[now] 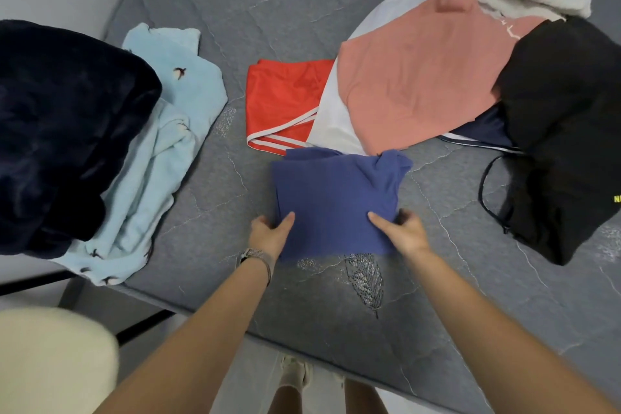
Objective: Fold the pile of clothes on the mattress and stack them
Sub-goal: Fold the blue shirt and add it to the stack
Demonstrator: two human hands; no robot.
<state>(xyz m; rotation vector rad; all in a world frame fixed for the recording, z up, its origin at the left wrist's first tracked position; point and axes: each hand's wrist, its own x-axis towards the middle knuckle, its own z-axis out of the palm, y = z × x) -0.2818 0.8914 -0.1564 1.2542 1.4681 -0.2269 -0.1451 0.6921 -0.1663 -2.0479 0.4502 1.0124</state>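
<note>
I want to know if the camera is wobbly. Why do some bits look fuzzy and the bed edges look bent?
In the head view, the near hem of the blue shirt is smeared, and the cream shape at bottom left is soft; the left hand and right hand gripping the shirt look fairly sharp. The wide lens bows the mattress edges. Light is even, with no glare.

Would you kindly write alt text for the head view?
Both hands, left hand and right hand, grip the near edge of a folded blue garment on a grey mattress. Red shorts and a pink top lie beyond it.
</note>
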